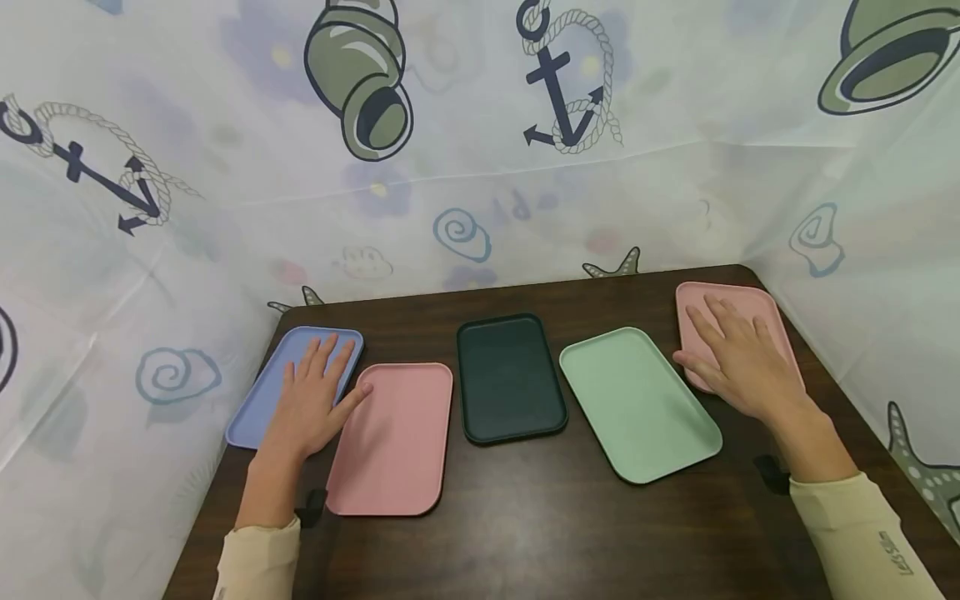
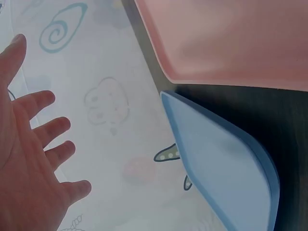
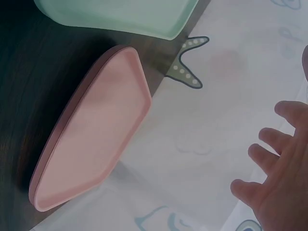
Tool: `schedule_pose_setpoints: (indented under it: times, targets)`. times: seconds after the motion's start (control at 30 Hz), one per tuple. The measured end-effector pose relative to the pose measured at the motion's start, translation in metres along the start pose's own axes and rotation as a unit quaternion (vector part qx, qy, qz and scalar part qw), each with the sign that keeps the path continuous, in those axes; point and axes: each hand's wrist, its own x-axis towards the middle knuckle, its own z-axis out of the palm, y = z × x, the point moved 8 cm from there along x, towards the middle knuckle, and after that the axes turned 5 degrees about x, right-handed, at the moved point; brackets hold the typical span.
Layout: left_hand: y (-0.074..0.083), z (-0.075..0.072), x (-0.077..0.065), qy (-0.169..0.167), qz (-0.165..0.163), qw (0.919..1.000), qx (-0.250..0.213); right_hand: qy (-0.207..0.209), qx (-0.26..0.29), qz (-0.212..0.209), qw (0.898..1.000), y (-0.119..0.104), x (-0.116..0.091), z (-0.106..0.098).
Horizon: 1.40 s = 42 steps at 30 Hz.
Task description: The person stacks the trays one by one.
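Head: blue tray (image 1: 268, 390) sits at the far left corner of the counter (image 1: 525, 533) under left hand (image 1: 306, 410), right pink tray (image 1: 768, 312) at far right under right hand (image 1: 741, 360); probably so each arm reaches without crossing. Left pink tray (image 1: 397, 442), dark green tray (image 1: 512, 379), light green tray (image 1: 639, 404) between.

Left wrist: fingers wide, empty, apart from blue tray.

Right wrist: same.

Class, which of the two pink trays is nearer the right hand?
The far-right pink tray: in the head view, the right hand overlaps it. The other pink tray lies between the blue tray and dark tray.
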Motion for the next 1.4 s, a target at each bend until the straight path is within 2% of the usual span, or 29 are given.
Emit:
schedule_pose_setpoints:
  times: [0.3, 0.53, 0.7, 0.87, 1.03, 1.17, 1.27, 1.4]
  targets:
    - [0.002, 0.005, 0.004, -0.01, 0.0, 0.9999, 0.009, -0.003, 0.024, 0.0, 1.0, -0.004, 0.004, -0.001]
    - [0.018, 0.014, 0.007, -0.002, 0.017, 0.9998, 0.006, -0.003, 0.086, 0.014, 0.996, -0.023, 0.006, 0.011]
    - [0.036, 0.027, 0.014, -0.011, 0.03, 0.9995, 0.001, -0.006, 0.147, 0.035, 0.988, -0.046, 0.006, 0.033]
    - [0.049, 0.039, 0.027, -0.04, 0.017, 0.999, 0.015, -0.067, 0.21, 0.088, 0.971, -0.069, 0.006, 0.073]
    - [0.059, 0.051, 0.042, -0.069, 0.003, 0.9974, 0.021, -0.108, 0.245, 0.11, 0.957, -0.094, 0.005, 0.109]
    - [0.067, 0.064, 0.056, -0.076, 0.018, 0.9963, 0.034, -0.108, 0.249, 0.126, 0.954, -0.108, 0.006, 0.125]
    - [0.074, 0.076, 0.066, -0.083, 0.032, 0.9951, 0.044, -0.103, 0.238, 0.131, 0.957, -0.115, 0.008, 0.13]
    - [0.079, 0.088, 0.079, -0.094, 0.022, 0.9931, 0.067, -0.094, 0.211, 0.14, 0.963, -0.12, 0.011, 0.135]
